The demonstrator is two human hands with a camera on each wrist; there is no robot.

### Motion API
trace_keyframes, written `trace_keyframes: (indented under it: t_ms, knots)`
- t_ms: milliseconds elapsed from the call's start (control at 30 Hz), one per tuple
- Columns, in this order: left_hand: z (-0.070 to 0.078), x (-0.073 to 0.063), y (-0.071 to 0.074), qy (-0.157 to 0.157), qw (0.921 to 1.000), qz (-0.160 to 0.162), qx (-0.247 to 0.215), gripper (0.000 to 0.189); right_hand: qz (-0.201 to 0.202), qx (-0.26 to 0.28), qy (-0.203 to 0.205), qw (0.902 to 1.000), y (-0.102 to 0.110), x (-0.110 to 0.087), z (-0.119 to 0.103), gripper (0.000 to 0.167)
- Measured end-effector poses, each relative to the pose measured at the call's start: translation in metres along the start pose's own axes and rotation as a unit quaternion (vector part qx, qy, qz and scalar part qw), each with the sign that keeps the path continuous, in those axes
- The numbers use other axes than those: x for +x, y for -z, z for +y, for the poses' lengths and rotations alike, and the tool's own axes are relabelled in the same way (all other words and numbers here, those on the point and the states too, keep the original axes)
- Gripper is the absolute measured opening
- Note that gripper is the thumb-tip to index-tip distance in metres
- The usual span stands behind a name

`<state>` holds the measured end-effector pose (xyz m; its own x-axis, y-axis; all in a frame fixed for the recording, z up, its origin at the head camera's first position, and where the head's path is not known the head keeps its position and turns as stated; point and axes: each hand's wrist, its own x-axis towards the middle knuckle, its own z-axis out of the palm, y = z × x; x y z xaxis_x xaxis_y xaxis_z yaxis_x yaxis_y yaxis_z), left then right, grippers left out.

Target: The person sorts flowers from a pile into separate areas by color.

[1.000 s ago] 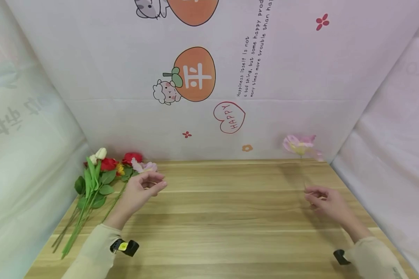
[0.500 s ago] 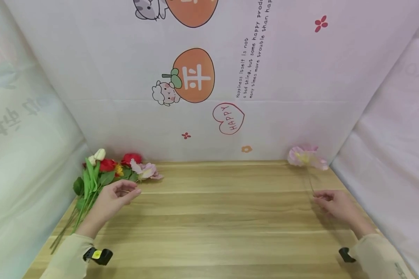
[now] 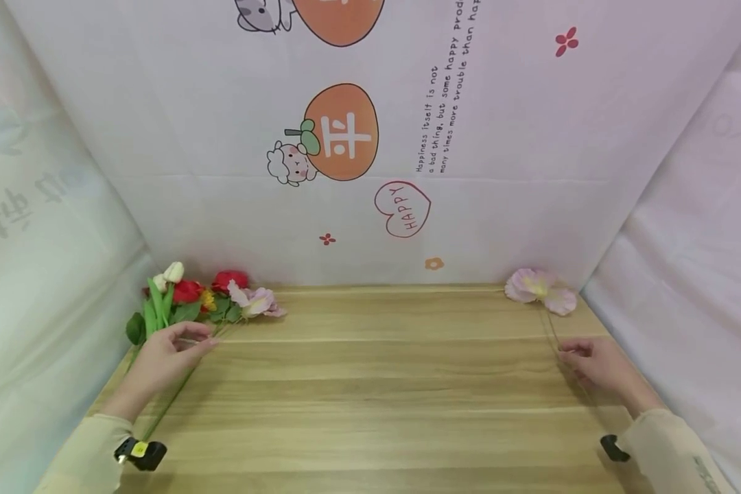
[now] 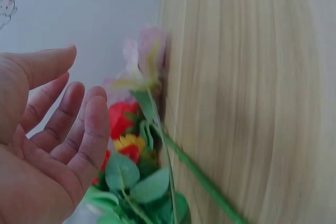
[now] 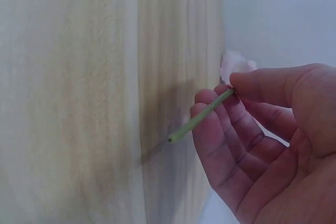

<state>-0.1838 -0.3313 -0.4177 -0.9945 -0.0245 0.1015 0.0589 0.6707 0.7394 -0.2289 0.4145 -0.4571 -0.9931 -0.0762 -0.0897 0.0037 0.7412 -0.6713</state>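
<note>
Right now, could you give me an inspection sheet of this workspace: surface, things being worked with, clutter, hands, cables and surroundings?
Surface: table with a pale wood grain.
Job's things: held pink flower on the right; on the left, second pink flower, white tulips, red flowers and yellow flower.
Clutter: nothing seen.
Hands: right hand pinches the held flower's stem; left hand is open beside the left-side flowers, holding nothing.
Cables: nothing seen.
Surroundings: white cloth behind, printed with cartoons and writing; pale cloth also on both sides.
</note>
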Motion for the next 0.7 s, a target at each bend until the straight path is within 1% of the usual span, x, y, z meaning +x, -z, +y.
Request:
trace_keyframes:
  t_ms: [167, 300, 400, 467, 567, 700]
  knots:
    - [-0.011, -0.003, 0.009, -0.002, 0.9998, 0.007, 0.018, 0.039, 0.003, -0.004, 0.003, 1.0, 0.0, 0.002, 0.005, 0.037]
    - [-0.021, -0.004, 0.017, -0.006, 0.9999, 0.009, 0.007, 0.038, 0.003, -0.011, 0.005, 0.9999, -0.001, 0.002, 0.006, 0.034]
    - [-0.029, -0.004, 0.024, -0.006, 0.9999, 0.005, -0.009, 0.039, -0.001, -0.005, -0.003, 1.0, 0.0, 0.002, 0.006, 0.034]
    - [-0.034, -0.004, 0.029, -0.007, 1.0, 0.001, -0.006, 0.04, -0.005, -0.004, -0.006, 1.0, 0.001, 0.002, 0.006, 0.034]
    - [-0.042, -0.004, 0.036, -0.01, 0.9998, -0.005, 0.017, 0.041, -0.004, -0.004, -0.009, 0.9999, 0.001, 0.003, 0.005, 0.034]
    - [-0.052, -0.002, 0.045, -0.019, 0.9974, -0.006, 0.069, 0.038, -0.005, -0.011, -0.015, 0.9998, 0.001, 0.005, 0.005, 0.034]
